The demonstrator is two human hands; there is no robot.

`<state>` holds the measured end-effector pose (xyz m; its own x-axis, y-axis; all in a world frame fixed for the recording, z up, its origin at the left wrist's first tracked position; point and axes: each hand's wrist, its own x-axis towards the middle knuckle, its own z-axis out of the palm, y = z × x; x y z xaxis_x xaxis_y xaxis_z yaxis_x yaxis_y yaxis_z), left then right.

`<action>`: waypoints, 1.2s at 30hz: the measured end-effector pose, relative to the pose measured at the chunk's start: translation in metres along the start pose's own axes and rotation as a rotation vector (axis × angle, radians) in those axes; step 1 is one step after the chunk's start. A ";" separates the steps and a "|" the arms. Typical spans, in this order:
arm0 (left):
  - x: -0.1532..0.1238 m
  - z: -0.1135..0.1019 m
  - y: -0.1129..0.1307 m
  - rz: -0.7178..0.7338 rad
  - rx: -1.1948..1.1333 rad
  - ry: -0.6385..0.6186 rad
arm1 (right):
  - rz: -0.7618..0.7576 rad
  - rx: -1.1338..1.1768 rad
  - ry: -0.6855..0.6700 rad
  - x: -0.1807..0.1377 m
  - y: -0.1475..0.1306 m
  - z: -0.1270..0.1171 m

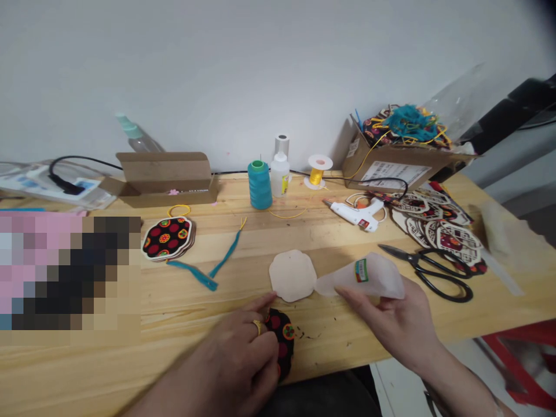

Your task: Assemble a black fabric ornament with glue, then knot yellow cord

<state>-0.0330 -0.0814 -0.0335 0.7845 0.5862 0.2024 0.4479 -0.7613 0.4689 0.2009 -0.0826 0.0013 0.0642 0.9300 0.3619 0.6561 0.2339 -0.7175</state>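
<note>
Pale wavy-edged piece [293,275]: lies flat, in from the middle of the desk [87,370]'s front edge.
Right hand [402,324]: its grip is closed around a white squeeze bottle [377,281], tipped over. The tip is right at the pale piece's right side.
Left hand [243,347]: one finger reaches the pale piece's near left side; the rest curl over a black flowered piece [284,344] by the front edge. If they pinch it, one cannot tell.
Gluing: this looks like the step now. The next move seems to call for a soft squeeze.
</note>
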 end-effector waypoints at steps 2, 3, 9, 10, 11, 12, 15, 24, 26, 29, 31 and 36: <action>-0.001 0.001 0.000 -0.004 0.000 -0.003 | -0.003 -0.026 0.020 0.002 0.000 -0.001; -0.001 0.001 -0.001 -0.004 0.001 -0.003 | 0.000 -0.036 0.030 0.003 0.000 -0.002; 0.000 0.001 -0.001 0.003 0.013 0.004 | -0.024 -0.042 0.045 0.013 -0.001 0.004; 0.000 0.001 -0.001 0.004 0.012 0.005 | -0.032 -0.039 0.033 0.015 -0.001 0.007; 0.000 0.001 -0.001 0.005 0.010 0.007 | -0.033 -0.034 0.020 0.017 -0.001 0.011; 0.000 0.002 0.000 0.004 0.007 0.010 | -0.031 -0.023 0.007 0.019 -0.001 0.015; -0.001 0.003 0.000 -0.004 0.003 -0.001 | -0.027 0.029 -0.030 0.024 -0.004 0.026; -0.004 0.004 -0.002 -0.020 -0.011 -0.012 | -0.067 0.039 -0.120 0.033 -0.004 0.037; -0.003 0.004 -0.002 -0.022 -0.019 -0.017 | -0.077 0.031 -0.100 0.033 -0.001 0.035; -0.003 0.003 -0.001 -0.033 -0.022 -0.017 | -0.070 0.025 -0.095 0.033 0.001 0.031; -0.002 0.003 -0.001 -0.029 -0.026 -0.017 | -0.059 0.019 -0.099 0.031 0.000 0.027; -0.001 0.000 0.001 -0.012 -0.024 0.014 | -0.046 -0.007 -0.109 0.024 -0.004 0.021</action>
<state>-0.0333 -0.0821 -0.0330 0.7733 0.5987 0.2085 0.4464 -0.7478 0.4915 0.1846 -0.0552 0.0003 -0.0476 0.9438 0.3270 0.6621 0.2750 -0.6971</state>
